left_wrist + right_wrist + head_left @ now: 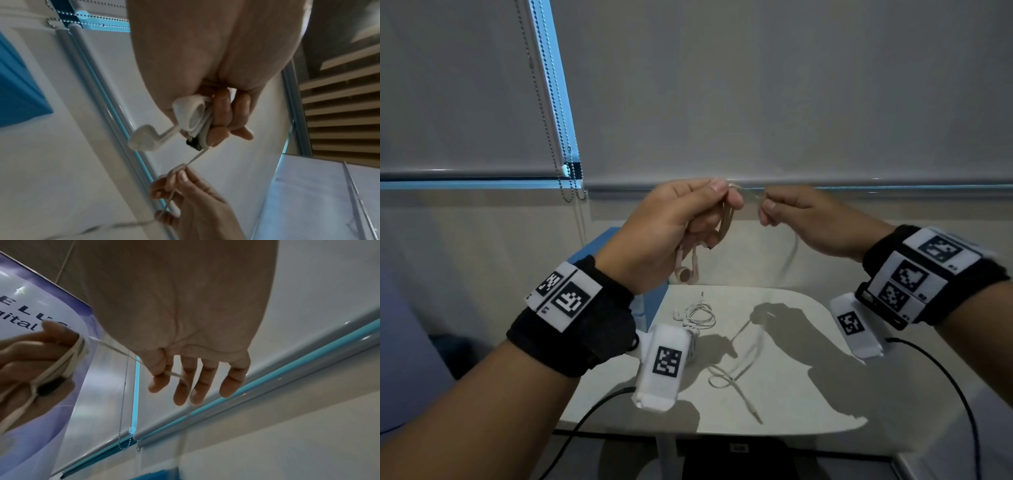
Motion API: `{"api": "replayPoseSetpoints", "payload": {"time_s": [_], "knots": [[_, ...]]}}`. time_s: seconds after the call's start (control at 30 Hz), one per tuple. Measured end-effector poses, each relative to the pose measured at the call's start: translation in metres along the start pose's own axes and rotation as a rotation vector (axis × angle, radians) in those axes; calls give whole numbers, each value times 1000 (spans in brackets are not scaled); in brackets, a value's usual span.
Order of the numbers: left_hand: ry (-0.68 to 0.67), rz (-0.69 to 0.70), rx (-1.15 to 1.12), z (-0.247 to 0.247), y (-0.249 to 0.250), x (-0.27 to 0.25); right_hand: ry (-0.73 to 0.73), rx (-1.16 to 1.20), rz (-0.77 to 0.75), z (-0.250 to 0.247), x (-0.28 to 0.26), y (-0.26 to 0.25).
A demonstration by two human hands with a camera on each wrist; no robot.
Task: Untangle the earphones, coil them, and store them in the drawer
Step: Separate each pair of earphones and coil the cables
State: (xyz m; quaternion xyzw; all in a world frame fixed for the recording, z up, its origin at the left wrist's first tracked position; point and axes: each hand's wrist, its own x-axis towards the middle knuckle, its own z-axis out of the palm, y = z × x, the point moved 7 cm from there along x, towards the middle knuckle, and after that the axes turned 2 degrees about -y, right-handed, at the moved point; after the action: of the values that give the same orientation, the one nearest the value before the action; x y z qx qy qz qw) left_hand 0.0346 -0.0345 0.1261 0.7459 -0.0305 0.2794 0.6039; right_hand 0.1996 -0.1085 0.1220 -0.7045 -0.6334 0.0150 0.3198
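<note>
Both hands are raised above a small white table [784, 411]. My left hand [688, 219] grips a few loops of pale pinkish earphone cable [726, 222]; its two earbuds [686, 272] dangle below the fist. In the left wrist view the loops [197, 116] sit against the curled fingers and one earbud [146, 138] sticks out. My right hand [774, 209] pinches the same cable [172, 374] between thumb and forefinger, a short taut stretch from the left hand. The rest of the cable [791, 253] hangs down to a loose knot and plug [755, 413] on the table.
A second, white pair of earphones [698, 313] lies tangled at the table's back left. A blue drawer unit [599, 246] stands behind my left wrist. Roller blinds with bead chains [565, 164] cover the window. Black wrist-camera cables trail off both table edges.
</note>
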Motion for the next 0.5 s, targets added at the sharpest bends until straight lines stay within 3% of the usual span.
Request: {"api": "replayPoseSetpoints", "payload": {"time_s": [0.17,0.37,0.5], "knots": [[25,53,-144,-2,8,5,-133,33,-6,28,-9,-8],[181,100,-260,-14,5,8,-302,418,37,47,-23,-30],[266,91,-43,-12,-3,9,-424,564,18,57,-30,-53]]}}
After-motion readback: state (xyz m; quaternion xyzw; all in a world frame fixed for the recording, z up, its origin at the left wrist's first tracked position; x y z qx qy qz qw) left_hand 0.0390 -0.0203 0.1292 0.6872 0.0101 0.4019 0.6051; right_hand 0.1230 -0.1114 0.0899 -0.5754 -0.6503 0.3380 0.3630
